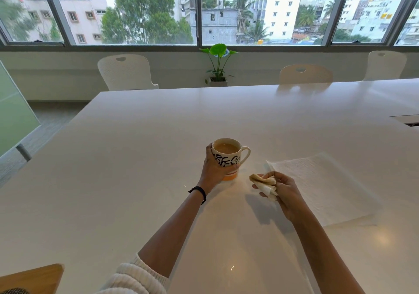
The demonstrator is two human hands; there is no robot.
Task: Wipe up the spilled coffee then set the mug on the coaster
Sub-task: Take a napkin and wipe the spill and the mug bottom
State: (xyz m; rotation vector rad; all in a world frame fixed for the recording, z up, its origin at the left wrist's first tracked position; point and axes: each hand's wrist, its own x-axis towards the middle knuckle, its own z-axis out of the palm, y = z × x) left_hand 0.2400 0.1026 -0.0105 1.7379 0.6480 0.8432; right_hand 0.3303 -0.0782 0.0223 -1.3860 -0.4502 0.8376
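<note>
A white mug [229,157] with black lettering and an orange base holds milky coffee near the middle of the white table [158,135]. My left hand [215,168] grips the mug round its left side, with the handle pointing right. My right hand [283,195] holds a crumpled, coffee-stained paper towel [264,183] just above the table, to the right of the mug. I see no coaster and no spill on the table.
A flat white paper towel sheet [322,180] lies to the right of my right hand. A wooden object [34,278] shows at the bottom left corner. White chairs [124,71] and a potted plant [218,67] stand beyond the table's far edge.
</note>
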